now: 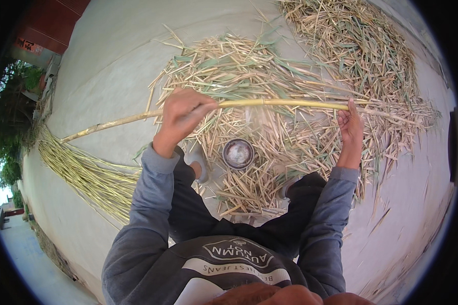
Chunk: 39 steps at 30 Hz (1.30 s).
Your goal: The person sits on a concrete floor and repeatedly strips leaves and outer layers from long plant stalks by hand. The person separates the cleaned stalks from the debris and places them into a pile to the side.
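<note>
A long yellowish reed stalk (285, 102) stretches across in front of me, bowing slightly in the fisheye view. My left hand (184, 113) is closed around it left of the middle; whether a small tool is also in that fist, I cannot tell. Toward the stalk's right part, my right hand (352, 124) grips it between thumb and fingers. The stalk's left end reaches the top of a bundle of greenish-yellow stalks (89, 170) lying on the floor at left. Under the stalk, dry strips of husk and leaf (229, 66) cover the floor.
Between my feet stands a small round tin (238, 154) with a dark rim and whitish inside, amid the strips. A larger heap of dry husks (356, 51) lies at the far right. Pale concrete floor (112, 51) shows at the far left; green plants (15, 96) grow beyond.
</note>
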### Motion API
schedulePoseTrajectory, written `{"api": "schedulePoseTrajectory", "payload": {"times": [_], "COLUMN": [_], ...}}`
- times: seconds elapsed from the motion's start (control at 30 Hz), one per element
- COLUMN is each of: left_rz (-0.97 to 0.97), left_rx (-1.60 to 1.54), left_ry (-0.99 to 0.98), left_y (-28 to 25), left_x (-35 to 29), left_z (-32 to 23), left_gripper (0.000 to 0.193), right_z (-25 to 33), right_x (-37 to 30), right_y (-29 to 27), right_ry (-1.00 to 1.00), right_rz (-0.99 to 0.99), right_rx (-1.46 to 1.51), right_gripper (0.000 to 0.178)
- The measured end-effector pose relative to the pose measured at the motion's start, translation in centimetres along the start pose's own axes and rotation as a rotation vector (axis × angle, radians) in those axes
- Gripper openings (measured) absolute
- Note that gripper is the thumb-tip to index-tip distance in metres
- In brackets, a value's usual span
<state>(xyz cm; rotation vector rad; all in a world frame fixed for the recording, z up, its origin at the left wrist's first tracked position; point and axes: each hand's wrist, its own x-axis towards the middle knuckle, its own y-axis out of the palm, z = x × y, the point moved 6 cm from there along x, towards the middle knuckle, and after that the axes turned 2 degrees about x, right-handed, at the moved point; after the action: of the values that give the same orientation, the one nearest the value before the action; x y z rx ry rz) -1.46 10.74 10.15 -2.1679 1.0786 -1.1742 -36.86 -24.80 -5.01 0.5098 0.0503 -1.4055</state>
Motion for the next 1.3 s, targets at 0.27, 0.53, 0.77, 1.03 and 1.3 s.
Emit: {"api": "schedulePoseTrajectory", "payload": {"times": [0.27,0.53,0.77,1.03,1.3], "left_rz": [-0.063,0.098,0.188,0.36,0.592], "left_rx": [0.323,0.419,0.13,-0.041,-0.186], "left_ry": [0.282,0.291,0.024,-0.145,-0.608], "left_y": [4.3,11.4,10.8,10.5,6.4], "left_x": [2.5,2.7,3.0,2.1,-0.1], "left_z": [-3.7,-6.4,-4.1,-1.8,3.5], "left_gripper": [0.034,0.031,0.043,0.047,0.033], "right_z": [-2.5,-7.2,-5.7,-5.3,3.4], "right_x": [-2.5,-11.2,-10.1,-10.8,-6.2], "right_y": [4.6,13.9,13.0,15.1,8.1], "right_ry": [0.056,0.233,0.144,0.057,-0.228], "right_rz": [0.095,0.346,0.355,0.608,0.419], "right_rx": [0.01,0.022,0.09,0.328,0.391], "right_gripper": [0.037,0.046,0.026,0.02,0.023]}}
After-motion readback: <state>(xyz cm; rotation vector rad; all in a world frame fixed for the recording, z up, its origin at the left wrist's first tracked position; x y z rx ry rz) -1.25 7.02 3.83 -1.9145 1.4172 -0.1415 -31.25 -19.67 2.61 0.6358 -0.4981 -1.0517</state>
